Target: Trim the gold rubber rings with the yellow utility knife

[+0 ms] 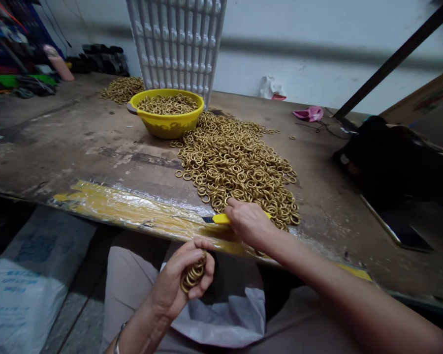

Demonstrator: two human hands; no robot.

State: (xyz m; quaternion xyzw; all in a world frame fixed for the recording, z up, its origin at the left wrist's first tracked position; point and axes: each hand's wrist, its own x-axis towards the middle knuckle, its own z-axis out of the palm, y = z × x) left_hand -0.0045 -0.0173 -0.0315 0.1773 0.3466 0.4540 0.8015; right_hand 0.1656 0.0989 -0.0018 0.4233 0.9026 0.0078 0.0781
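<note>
Closest to the camera are the person's legs in light grey trousers (121, 280), with a whitish plastic bag (221, 319) bunched open between them. The left hand (192, 270) is over that, curled around a clutch of brass-coloured metal rings (192, 278). The right hand (249, 221) is closed around a yellow-handled cutter knife (220, 219), blade pointing left, right at the near edge of the big heap of brass-coloured rings (239, 162). That forearm cuts across the table edge and blocks part of it, fyi. Yellow tape under shiny clear film (133, 211) covers the table edge, and a pale printed sack (33, 280) sits on the floor at the left. The worktop (70, 142) is brown, scuffed and stained. Over on the right there's a dark phone-like slab (398, 226) by some black fabric (391, 162). Past the heap is a yellow plastic bowl (170, 125) full of rings, a smaller ring pile (123, 89) behind it to the left, and a grey ribbed panel (177, 44) standing right behind. Further back: pink cloth (312, 114), a pink bottle (61, 64) and a pale wall (280, 29).
</note>
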